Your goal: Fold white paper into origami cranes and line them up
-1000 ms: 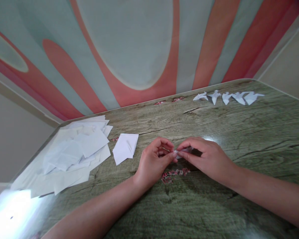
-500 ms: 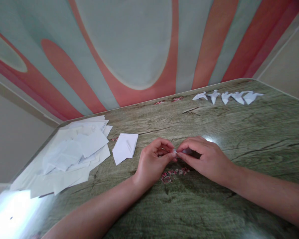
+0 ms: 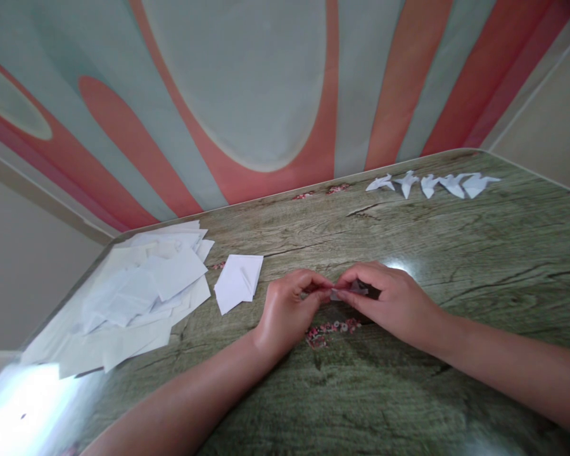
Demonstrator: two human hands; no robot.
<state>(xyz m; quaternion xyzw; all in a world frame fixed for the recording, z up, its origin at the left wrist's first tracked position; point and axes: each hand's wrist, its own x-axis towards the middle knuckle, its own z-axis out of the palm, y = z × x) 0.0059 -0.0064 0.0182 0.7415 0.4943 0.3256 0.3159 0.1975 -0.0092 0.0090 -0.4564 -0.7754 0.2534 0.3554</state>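
Between my hands, a little above the wood-patterned table, is a small folded piece of paper (image 3: pixel 360 290), mostly hidden by the fingers. My left hand (image 3: pixel 292 305) pinches its left end between thumb and forefinger. From the other side, my right hand (image 3: pixel 393 301) pinches it too, and part of the paper shows inside the curl of that hand. The fingertips of both hands nearly meet. Its exact folded shape is too small to make out.
A loose heap of white paper sheets (image 3: pixel 142 297) covers the table's left side. Beside it lies a smaller stack of cut paper (image 3: pixel 239 284). Several folded paper birds (image 3: pixel 430 185) stand in a row at the back right, near the patterned wall (image 3: pixel 247 82).
The fingers of my left hand have drawn closer together and flattened around the paper. More of the paper shows within my right hand's grip. The heap, stack and birds stay put.
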